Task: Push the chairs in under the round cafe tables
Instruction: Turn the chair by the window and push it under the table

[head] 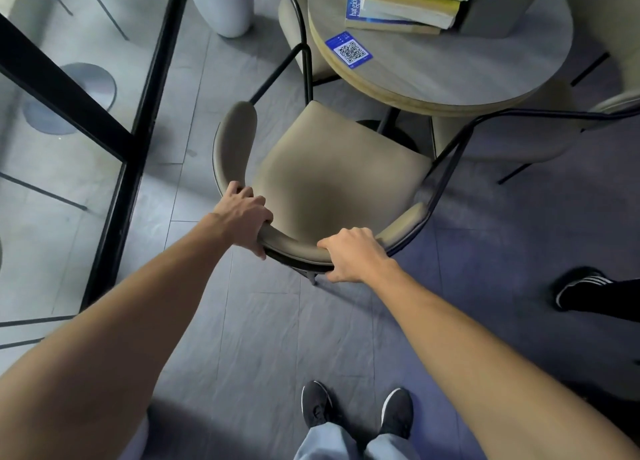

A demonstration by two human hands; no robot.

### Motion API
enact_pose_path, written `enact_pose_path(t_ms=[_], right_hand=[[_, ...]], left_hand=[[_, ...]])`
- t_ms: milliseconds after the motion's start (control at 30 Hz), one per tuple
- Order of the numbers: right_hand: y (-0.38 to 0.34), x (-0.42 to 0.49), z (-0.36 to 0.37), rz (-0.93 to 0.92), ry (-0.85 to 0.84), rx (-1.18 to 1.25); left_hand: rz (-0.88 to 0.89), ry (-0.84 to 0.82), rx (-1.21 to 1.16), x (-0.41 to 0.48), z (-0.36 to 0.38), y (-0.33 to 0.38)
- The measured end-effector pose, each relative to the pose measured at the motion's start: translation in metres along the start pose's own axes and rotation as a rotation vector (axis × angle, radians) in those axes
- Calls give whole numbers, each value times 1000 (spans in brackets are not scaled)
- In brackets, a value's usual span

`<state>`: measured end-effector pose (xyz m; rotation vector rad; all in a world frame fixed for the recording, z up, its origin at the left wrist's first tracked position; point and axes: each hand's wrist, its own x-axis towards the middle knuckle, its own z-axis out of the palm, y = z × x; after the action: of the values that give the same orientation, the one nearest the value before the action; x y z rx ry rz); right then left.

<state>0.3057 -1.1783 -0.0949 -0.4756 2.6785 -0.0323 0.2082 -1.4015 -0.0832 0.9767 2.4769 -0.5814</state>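
currently one round table point(450, 68) sits at 1 o'clock, one chair point(332, 168) at centre, its front seat edge just under the tabletop. left hand point(242, 217) and right hand point(353, 255), arms extended, are both clenched around the curved backrest point(294, 246). three stacked books point(408, 6) lie on the table.

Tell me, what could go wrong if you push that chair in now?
Both hands, left hand and right hand, grip the chair backrest. Its arms might bump the round table edge and shake the stacked books. It could also catch the neighbouring chair's black frame at its right.
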Motion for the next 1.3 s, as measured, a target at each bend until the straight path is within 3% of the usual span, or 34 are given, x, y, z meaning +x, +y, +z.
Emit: enact_pose_path(t_ms=[300,500,733,1300], right_hand=[[-9,-2,-2,59,-2,28],[-12,-11,-4,106,-44,66],[-1,-42,-20,102,14,13],[168,-152,-152,279,127,-3]], left_hand=[[15,-76,7,-9,-9,22],[-20,39,-80,-25,-7,52],[-24,7,-107,-43,-31,81],[-93,280,-130,-6,-270,150]])
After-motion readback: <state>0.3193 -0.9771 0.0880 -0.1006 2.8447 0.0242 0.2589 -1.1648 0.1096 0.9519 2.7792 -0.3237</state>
